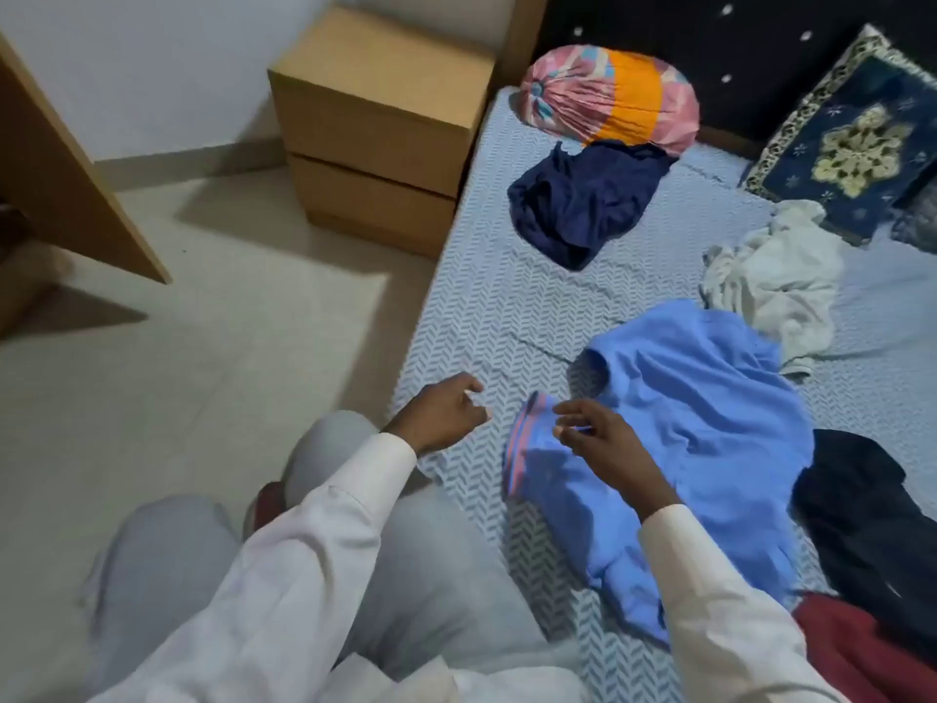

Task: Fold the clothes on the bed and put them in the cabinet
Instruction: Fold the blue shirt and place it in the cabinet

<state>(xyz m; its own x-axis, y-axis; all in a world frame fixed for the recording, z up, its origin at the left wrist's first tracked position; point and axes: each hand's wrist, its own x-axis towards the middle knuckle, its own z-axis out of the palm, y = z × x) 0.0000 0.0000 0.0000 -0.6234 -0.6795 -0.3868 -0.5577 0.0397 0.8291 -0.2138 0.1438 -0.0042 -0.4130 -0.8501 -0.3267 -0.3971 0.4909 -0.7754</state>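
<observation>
Sitting at the edge of the bed (507, 307), with knees in grey trousers (167, 550) over the tiled floor (203, 322) and white sleeves on both arms.

Reaching the right hand (603, 438) over the blue shirt (710, 423), with fingers loosely spread just above its pink-striped sleeve hem (527, 443) and gripping nothing; cannot tell whether the fingertips are touching the cloth. Holding the left hand (446, 413) near that hem, over bare sheet, with fingers loosely curled and empty.

Showing the blue shirt lying rumpled and unfolded on the near part of the bed, with a black garment (862, 509) just beside it at the right. Showing a red garment (872, 652) at the near right corner, touching the black one. Showing a white garment (776, 281) lying crumpled just beyond the shirt and touching its far edge. Showing a navy garment (583, 205) lying bunched farther up the bed, well apart from the shirt and touching a pink and orange bundle (608, 101) by the black headboard (659, 38). Showing a dark blue patterned cushion (852, 144) resting at the far right by the same headboard.

Showing a light wooden drawer chest (375, 129) standing on the floor just beside the head of the bed, with both drawers closed, and a slanting wooden board (66, 180) at the far left.
</observation>
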